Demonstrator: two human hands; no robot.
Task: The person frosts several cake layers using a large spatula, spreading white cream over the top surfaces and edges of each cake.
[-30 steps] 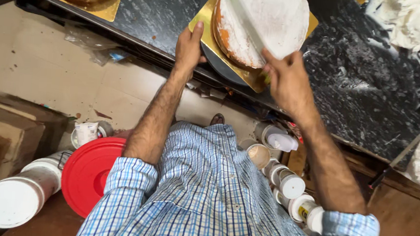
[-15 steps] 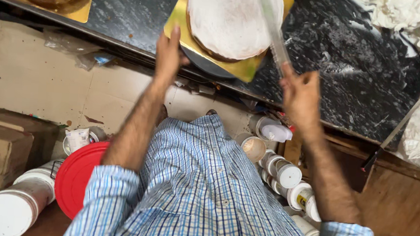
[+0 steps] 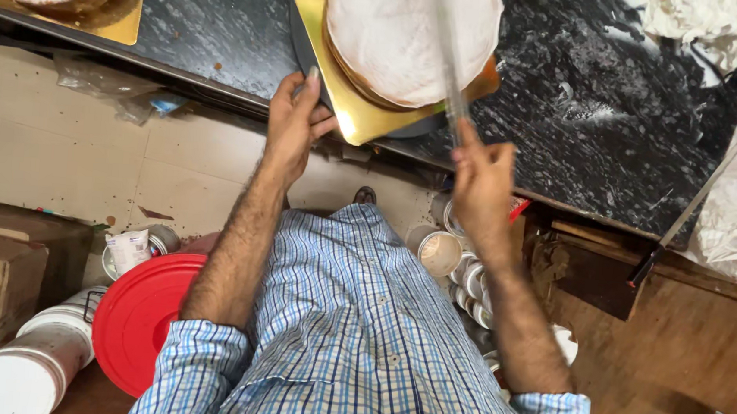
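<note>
Icing a cake at the bench (image 3: 226, 24)
Right hand (image 3: 481, 176) grips a spatula (image 3: 448, 57) over the cake (image 3: 398, 32); left hand (image 3: 292, 124), fingers loosely curled, touches the gold board (image 3: 341, 101).

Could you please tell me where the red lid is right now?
In the head view, the red lid lies low on the floor at the person's left, beside white tubs and below the left hand.

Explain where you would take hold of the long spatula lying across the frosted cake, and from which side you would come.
Grip the long spatula at its handle end, which sticks out past the near edge of the frosted cake, coming from the counter's front. The blade lies flat on the frosting, so only the handle is free. The right hand grips it there; the left hand rests at the gold board.
</note>
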